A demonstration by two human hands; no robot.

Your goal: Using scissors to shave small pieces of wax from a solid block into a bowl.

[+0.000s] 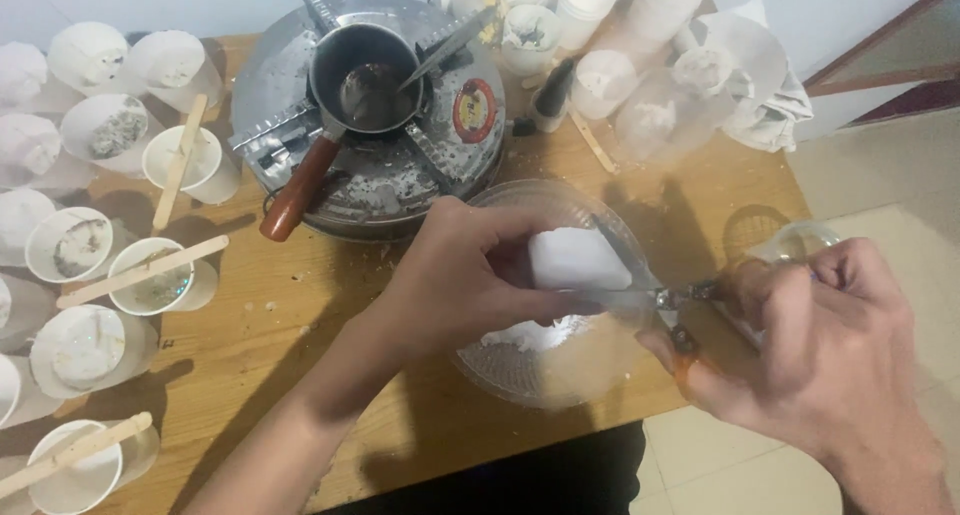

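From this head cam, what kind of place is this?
Probably a home candle-making bench: a small pot on a metal heater, white cups with wooden sticks, and a white wax-like block cut over a clear bowl.

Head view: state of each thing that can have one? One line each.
white block: held over the bowl by the left hand
knife: in the right hand, blade against the block
clear bowl: upright on the table, white shavings inside
small pot: sits on the round burner, dark liquid inside
paper cups: upright, several with sticks laid across
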